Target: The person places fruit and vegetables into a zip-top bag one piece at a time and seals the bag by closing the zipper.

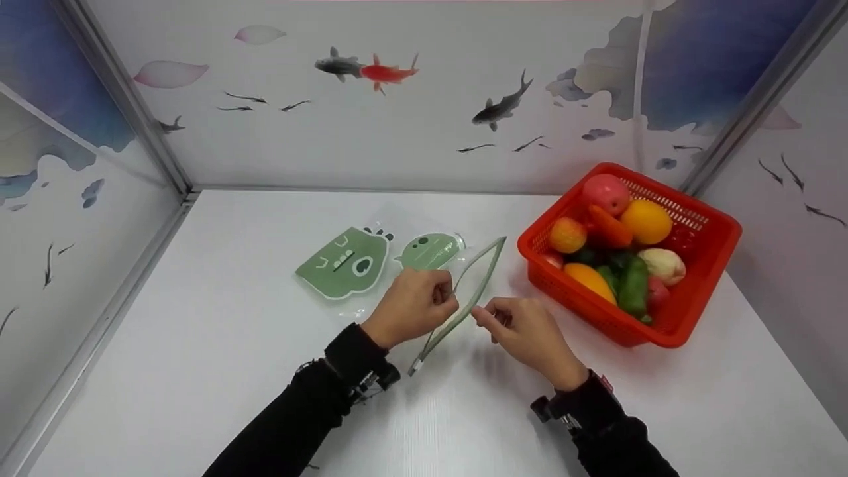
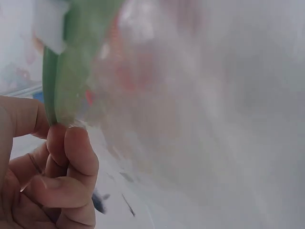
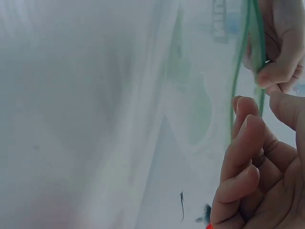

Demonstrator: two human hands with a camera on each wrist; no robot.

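Between the two hands hangs a clear zip bag (image 3: pixel 119 119) with a green rim (image 1: pixel 491 265), its mouth spread into a narrow leaf shape. My left hand (image 1: pixel 414 305) pinches the left side of that rim, and the left wrist view shows the green strip (image 2: pixel 76 71) running down into the fingertips (image 2: pixel 81 143). A white slider (image 1: pixel 417 366) sits at the rim's near end. On the opposite side, my right hand (image 1: pixel 527 331) pinches the rim between thumb and fingers (image 3: pixel 248 129). The bag's clear body fills much of both wrist views.
Beyond the left hand, green cartoon-face prints (image 1: pixel 348 265) on clear plastic lie flat on the white table (image 1: pixel 218 318). A red basket (image 1: pixel 636 334) of toy fruit and vegetables stands at the right. Walls printed with fish (image 1: pixel 500 109) enclose the table's back and sides.
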